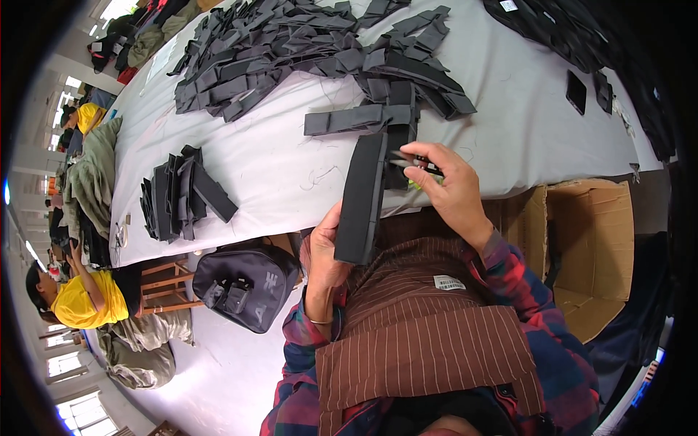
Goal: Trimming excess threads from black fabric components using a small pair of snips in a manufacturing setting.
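Note:
In my left hand (327, 251) is a dark grey folded fabric strip (361, 196), held upright by its lower left edge. My right hand (454, 187) grips small black thread snips (401, 163), whose blades point at the strip's right edge near its top. I cannot tell whether the blades touch the cloth. Just beyond, another grey strip (345, 120) lies crosswise on the white-covered table (269, 160), joined to a large heap of similar strips (291, 43). A smaller stack of strips (174, 192) sits to the left.
Loose threads (320, 176) lie on the cloth. A phone (576, 92) and black garments (560, 29) are at the far right. An open cardboard box (589, 254) stands right of me, a dark bag (247, 283) below the table at left. People in yellow (91, 299) work further left.

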Demonstrator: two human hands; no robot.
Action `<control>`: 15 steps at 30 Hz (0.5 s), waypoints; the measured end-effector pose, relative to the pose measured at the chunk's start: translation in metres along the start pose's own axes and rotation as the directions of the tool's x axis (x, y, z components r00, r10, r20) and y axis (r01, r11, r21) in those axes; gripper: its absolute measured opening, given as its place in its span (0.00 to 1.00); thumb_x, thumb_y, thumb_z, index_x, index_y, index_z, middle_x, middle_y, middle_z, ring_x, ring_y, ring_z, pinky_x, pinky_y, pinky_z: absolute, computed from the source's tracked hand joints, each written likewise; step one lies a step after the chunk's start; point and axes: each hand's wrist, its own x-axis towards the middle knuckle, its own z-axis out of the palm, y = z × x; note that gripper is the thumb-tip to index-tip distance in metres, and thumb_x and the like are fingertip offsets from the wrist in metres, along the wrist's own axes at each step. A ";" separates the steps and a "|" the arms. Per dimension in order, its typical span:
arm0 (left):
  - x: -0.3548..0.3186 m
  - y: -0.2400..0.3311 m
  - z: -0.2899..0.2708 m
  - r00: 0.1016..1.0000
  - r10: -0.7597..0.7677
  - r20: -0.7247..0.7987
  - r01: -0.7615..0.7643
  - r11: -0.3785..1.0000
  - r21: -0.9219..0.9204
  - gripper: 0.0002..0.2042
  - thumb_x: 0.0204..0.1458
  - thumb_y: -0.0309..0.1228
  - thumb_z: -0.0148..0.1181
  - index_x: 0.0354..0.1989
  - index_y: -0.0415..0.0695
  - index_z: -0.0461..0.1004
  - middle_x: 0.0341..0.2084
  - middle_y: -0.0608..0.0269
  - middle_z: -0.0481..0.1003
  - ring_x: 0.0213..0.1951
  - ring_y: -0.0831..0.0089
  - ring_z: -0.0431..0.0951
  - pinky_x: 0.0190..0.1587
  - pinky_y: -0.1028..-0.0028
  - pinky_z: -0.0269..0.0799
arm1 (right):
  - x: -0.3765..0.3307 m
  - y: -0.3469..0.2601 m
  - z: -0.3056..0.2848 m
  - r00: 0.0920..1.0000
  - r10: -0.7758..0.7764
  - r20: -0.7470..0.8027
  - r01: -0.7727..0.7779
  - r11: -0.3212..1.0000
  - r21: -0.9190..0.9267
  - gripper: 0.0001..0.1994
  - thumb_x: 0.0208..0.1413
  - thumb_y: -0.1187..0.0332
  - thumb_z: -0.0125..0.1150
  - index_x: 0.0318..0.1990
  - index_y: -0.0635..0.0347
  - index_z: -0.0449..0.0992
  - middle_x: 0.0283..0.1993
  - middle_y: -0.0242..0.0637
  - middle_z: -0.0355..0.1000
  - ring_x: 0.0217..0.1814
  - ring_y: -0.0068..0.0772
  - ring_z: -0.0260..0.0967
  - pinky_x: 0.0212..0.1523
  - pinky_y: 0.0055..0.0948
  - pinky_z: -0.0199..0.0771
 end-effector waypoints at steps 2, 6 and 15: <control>0.001 -0.001 0.001 0.999 0.029 -0.033 -0.027 0.997 0.073 0.29 0.51 0.17 0.60 0.64 0.36 0.61 0.52 0.65 0.73 0.46 0.82 0.74 0.45 0.84 0.71 | 0.000 -0.004 0.001 0.998 -0.067 0.007 0.067 0.981 -0.181 0.10 0.51 0.65 0.65 0.41 0.51 0.79 0.33 0.29 0.75 0.33 0.34 0.69 0.36 0.31 0.69; 0.000 -0.004 -0.003 0.999 0.034 -0.023 -0.032 0.995 0.098 0.30 0.51 0.17 0.61 0.64 0.36 0.61 0.52 0.65 0.72 0.48 0.81 0.73 0.48 0.83 0.70 | 0.000 -0.001 0.002 0.986 -0.168 -0.008 0.159 0.944 -0.289 0.09 0.51 0.64 0.65 0.40 0.50 0.79 0.32 0.29 0.74 0.33 0.34 0.69 0.35 0.31 0.68; -0.001 -0.004 -0.006 0.999 0.041 -0.011 -0.040 0.996 0.085 0.31 0.49 0.16 0.63 0.64 0.36 0.61 0.52 0.65 0.73 0.46 0.81 0.74 0.48 0.82 0.71 | 0.001 -0.003 0.001 0.978 -0.208 0.009 0.200 0.925 -0.323 0.09 0.50 0.68 0.65 0.40 0.52 0.80 0.31 0.29 0.75 0.30 0.32 0.69 0.34 0.29 0.66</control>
